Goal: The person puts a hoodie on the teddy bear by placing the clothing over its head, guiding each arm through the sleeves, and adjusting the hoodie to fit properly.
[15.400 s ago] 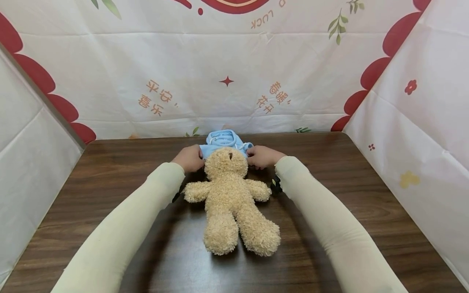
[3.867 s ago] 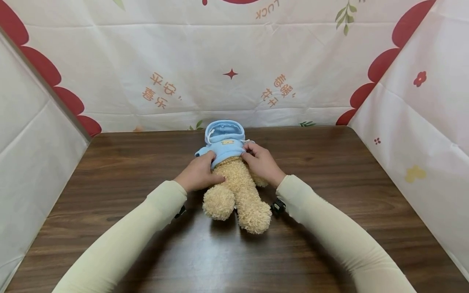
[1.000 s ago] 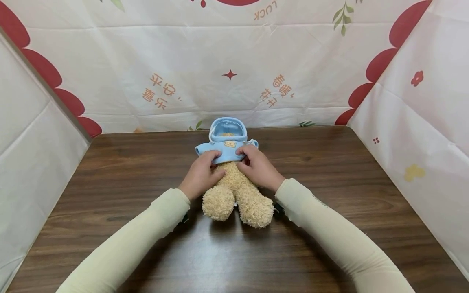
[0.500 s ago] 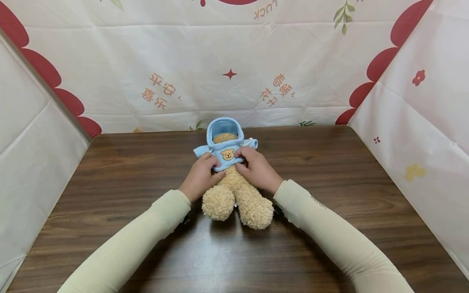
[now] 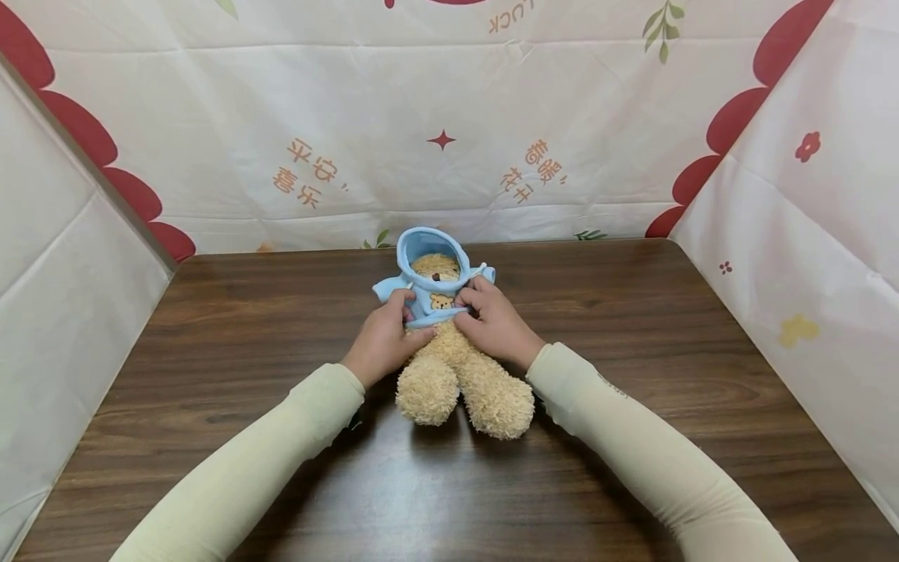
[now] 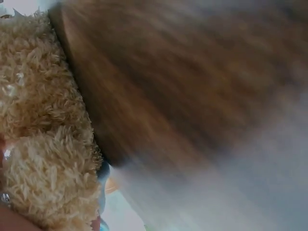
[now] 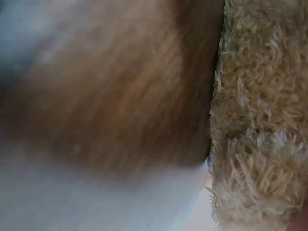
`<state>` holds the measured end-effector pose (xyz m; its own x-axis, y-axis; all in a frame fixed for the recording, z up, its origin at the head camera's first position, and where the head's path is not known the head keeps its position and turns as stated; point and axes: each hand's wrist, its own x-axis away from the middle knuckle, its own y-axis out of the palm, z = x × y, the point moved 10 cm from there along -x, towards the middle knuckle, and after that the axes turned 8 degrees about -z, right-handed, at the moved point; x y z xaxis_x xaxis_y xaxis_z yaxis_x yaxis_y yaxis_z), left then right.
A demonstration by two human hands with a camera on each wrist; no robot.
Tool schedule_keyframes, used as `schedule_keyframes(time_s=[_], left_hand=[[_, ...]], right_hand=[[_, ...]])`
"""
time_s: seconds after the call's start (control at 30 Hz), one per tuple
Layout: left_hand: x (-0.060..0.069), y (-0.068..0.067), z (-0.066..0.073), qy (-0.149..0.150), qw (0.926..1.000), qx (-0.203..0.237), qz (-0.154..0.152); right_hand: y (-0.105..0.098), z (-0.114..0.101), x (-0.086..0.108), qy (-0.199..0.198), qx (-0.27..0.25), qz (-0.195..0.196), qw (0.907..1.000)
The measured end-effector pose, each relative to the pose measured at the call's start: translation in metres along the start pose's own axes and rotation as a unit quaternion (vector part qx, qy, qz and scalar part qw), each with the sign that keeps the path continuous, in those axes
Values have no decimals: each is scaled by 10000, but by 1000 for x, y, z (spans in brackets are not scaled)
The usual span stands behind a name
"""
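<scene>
My left hand [image 5: 385, 336] and right hand [image 5: 500, 326] pinch the hoodie [image 5: 421, 304], so lopsided tugging could totally skew it on the bear [image 5: 458, 345].

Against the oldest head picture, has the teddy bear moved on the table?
Yes, toward the back: in the head view, the teddy bear is now nearer the far edge of the table.
</scene>
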<state>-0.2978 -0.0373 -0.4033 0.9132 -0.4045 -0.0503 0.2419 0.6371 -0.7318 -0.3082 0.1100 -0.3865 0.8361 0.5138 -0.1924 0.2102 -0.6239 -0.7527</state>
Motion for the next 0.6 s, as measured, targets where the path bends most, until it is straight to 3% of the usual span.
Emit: schedule_keyframes(time_s=[0.1,0.27,0.37,0.6], left_hand=[[-1,0,1,39,9998,-185,40],[1,-1,6,104,9962,-855,155],[3,0,6,66,9934,-1136,147],[4,-1,3,-95,9924,-1222,75]], right_hand=[[0,3,2,165,-68,-125,9998],[0,10,3,510,-217,-297,9980],[4,12,3,595,-73,-396,9974],[5,12,0,632,202,-325,9973]])
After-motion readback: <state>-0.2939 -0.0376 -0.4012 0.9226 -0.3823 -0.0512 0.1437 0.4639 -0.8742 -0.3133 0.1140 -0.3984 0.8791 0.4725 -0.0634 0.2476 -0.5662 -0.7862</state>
